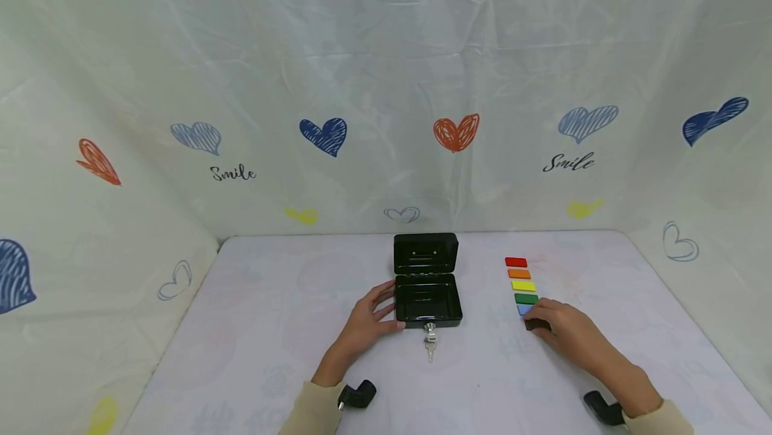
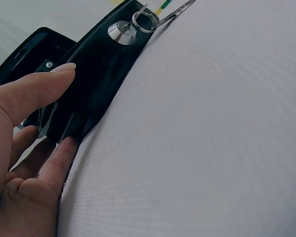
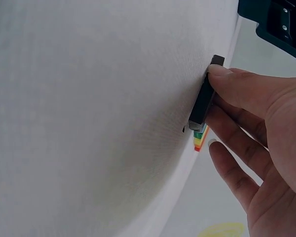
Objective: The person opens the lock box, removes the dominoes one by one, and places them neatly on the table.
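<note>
A black metal cash box (image 1: 429, 301) stands on the table with its lid (image 1: 425, 253) raised at the back. Its interior shows no contents. A key on a ring (image 1: 431, 348) hangs from the front lock (image 2: 122, 32). My left hand (image 1: 369, 318) rests against the box's left side, fingers spread, the thumb by the front left corner. My right hand (image 1: 569, 331) pinches a small black bar (image 3: 203, 96) between thumb and fingers. That bar is at the near end of a row of coloured bars: red (image 1: 516, 262), orange (image 1: 519, 274), yellow (image 1: 523, 285), green (image 1: 526, 299) and blue (image 1: 524, 310).
The white table (image 1: 289, 301) meets a hanging white sheet (image 1: 386, 86) printed with hearts, which also rises along both sides. Black wrist mounts (image 1: 358, 395) sit by the sleeves. The coloured row lies to the right of the cash box, with bare table between them.
</note>
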`<act>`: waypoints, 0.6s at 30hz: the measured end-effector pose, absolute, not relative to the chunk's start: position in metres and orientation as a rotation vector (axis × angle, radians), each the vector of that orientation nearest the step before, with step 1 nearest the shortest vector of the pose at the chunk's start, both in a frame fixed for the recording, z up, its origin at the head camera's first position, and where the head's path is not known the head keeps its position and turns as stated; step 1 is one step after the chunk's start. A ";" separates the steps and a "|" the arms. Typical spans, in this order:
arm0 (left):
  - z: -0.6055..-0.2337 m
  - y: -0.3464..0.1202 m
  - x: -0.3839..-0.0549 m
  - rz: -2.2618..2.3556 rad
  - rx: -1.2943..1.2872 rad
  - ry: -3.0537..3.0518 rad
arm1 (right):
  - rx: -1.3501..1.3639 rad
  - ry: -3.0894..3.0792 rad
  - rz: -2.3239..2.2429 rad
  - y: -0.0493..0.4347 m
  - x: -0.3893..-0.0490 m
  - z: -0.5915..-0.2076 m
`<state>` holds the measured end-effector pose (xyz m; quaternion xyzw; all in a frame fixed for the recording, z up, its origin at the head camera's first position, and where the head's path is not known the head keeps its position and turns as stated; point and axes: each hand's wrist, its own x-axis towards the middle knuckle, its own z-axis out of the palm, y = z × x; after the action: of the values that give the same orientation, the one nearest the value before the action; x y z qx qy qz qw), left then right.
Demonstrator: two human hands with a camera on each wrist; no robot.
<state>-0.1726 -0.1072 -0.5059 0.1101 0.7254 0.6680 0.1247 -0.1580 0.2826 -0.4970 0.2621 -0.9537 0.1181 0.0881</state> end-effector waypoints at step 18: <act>-0.531 -0.109 -0.182 1.975 0.326 2.111 | 0.759 -2.764 0.404 0.291 -0.153 -0.494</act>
<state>-0.1821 -0.1091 -0.5312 0.1112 0.7206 0.6744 0.1159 -0.1529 0.2910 -0.4939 0.2602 -0.9476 0.1384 0.1233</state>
